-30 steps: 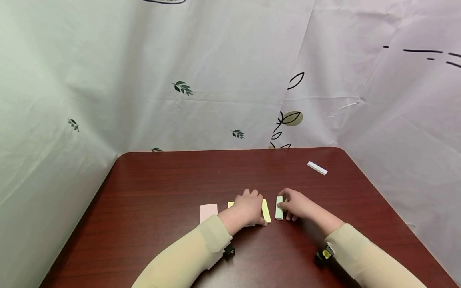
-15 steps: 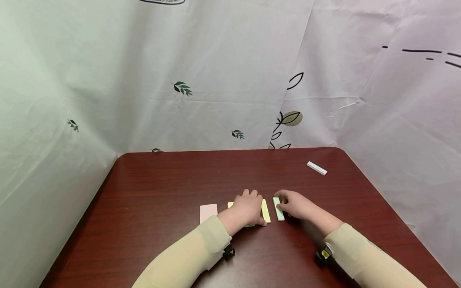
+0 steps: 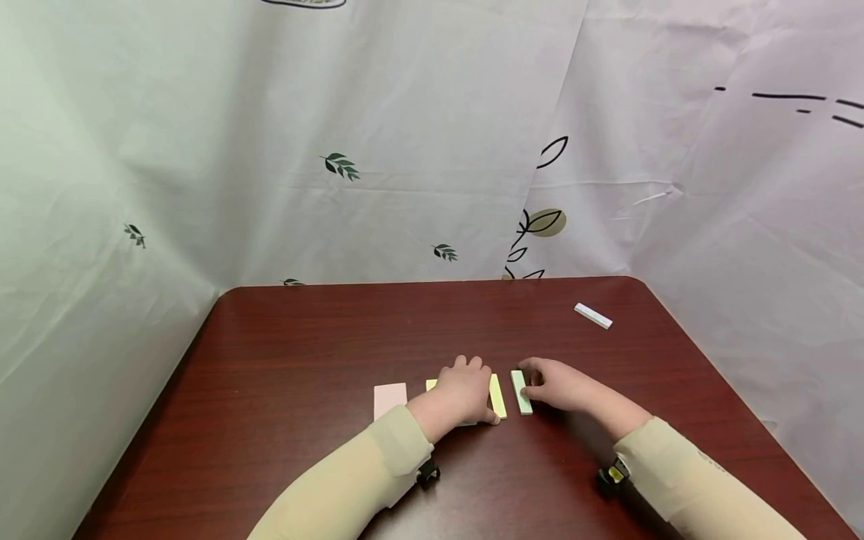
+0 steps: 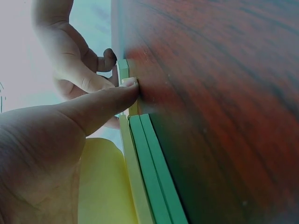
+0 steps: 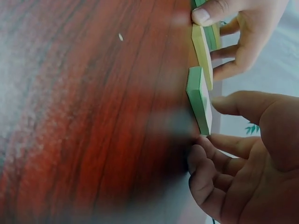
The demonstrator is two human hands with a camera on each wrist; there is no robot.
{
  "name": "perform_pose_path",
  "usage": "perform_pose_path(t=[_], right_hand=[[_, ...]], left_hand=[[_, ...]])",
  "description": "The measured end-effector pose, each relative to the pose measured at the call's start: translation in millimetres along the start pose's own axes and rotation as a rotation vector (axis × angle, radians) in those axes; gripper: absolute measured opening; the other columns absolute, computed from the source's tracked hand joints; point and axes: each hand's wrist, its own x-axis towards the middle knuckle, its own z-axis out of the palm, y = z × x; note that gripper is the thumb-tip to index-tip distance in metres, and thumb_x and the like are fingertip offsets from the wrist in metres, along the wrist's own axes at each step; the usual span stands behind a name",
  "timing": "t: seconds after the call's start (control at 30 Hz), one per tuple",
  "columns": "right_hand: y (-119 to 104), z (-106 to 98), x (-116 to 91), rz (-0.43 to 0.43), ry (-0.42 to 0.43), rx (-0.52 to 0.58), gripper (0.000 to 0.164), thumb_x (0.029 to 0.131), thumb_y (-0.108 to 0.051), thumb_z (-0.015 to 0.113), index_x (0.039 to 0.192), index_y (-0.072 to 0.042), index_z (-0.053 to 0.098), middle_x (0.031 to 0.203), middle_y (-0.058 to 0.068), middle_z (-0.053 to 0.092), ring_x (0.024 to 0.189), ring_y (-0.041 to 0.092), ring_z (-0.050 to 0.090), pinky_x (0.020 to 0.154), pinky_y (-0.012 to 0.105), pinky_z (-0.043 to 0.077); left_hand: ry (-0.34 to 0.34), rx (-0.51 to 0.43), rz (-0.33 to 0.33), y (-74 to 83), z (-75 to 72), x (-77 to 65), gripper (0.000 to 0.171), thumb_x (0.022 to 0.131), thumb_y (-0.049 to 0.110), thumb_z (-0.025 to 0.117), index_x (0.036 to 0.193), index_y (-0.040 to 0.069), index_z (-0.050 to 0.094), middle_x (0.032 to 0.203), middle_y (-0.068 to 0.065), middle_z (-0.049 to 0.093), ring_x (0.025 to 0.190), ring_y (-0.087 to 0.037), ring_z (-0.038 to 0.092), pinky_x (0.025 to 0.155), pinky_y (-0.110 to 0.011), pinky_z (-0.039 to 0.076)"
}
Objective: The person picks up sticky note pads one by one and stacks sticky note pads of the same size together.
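Note:
In the head view my left hand [image 3: 460, 391] spans a stack of sticky-note pads, largely covering it. The left wrist view shows a yellow pad [image 4: 105, 182] over green layers [image 4: 152, 168], with my thumb round the near side. A narrow yellow sticky-note pad [image 3: 497, 396] lies at that thumb's tip. To its right, slightly slanted, is a narrow green sticky-note pad [image 3: 522, 392]. My right hand [image 3: 559, 385] holds this green pad loosely, index finger by its far end and thumb by its side. A small gap separates the two narrow pads.
A pink square pad [image 3: 390, 400] lies left of my left hand, partly behind the forearm. Farther back on the right rests a white strip [image 3: 593, 316]. The dark red table [image 3: 304, 352] has fabric walls [image 3: 405, 210] behind and at both sides.
The narrow green pad has shifted slightly left toward the yellow one and turned to a slant, my right hand moving with it. My left hand has stayed in place.

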Motion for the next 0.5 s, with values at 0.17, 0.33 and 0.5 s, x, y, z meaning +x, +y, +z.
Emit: perform_pose_path(t=[0.17,0.33,0.5], right_hand=[[2.0,-1.2,2.5,-0.012,-0.047,-0.006,0.049,0.086,-0.013,0.074,0.128,0.006,0.056,0.084,0.001,0.057,0.073,0.014,0.05,0.067,0.033,0.044],[3.7,-1.5,4.3,-0.02,-0.063,0.008,0.052,0.084,-0.012,0.076,0.128,0.006,0.056,0.087,0.002,0.057,0.076,0.015,0.05,0.069,0.033,0.043],[3.3,-2.5,5.7,-0.033,-0.044,0.018,0.046,0.081,-0.013,0.079,0.118,0.005,0.058,0.091,0.005,0.055,0.081,0.018,0.051,0.072,0.034,0.043]], left_hand=[[-0.009,0.006,-0.007,0.6,0.1,0.3,0.071,0.074,0.061,0.079,0.125,0.014,0.062,0.125,-0.004,0.054,0.111,-0.025,0.049,0.082,-0.042,0.05],[-0.012,0.015,-0.007,1.5,-0.3,-0.6,0.072,0.075,0.062,0.078,0.126,0.014,0.061,0.126,-0.004,0.054,0.111,-0.025,0.049,0.082,-0.042,0.05],[-0.009,0.02,-0.011,0.6,-0.2,-0.3,0.073,0.074,0.063,0.078,0.126,0.014,0.061,0.126,-0.004,0.053,0.111,-0.025,0.049,0.082,-0.041,0.05]])
